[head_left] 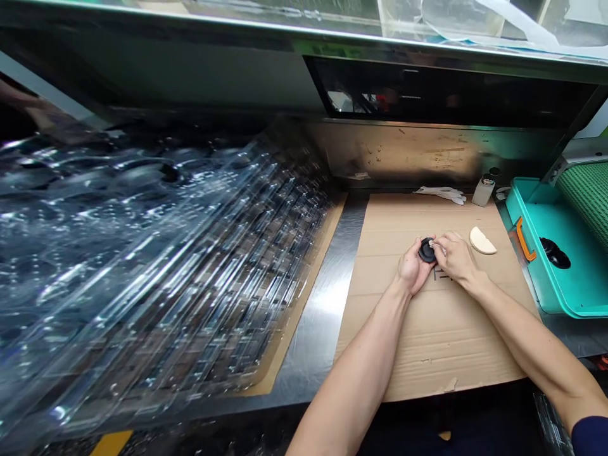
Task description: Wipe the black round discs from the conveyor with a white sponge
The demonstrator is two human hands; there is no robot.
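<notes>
Above the cardboard sheet (394,342), my left hand (412,266) grips a small round black part (426,251) by its edge, its face turned up. My right hand (453,254) is closed in a pinch over that face, with a small pale bit, perhaps cloth or a swab, at the fingertips; its kind cannot be made out. Right of my right hand lies a cream half-round pad (482,240) on the cardboard. Printed marks on the cardboard show just below my hands.
Stacked clear plastic trays (190,272) fill the left. Behind the hands are a white glove (441,192) and a small bottle with a metal cap (483,190). At right, a teal bin (541,278) with an orange latch holds black round parts (555,253).
</notes>
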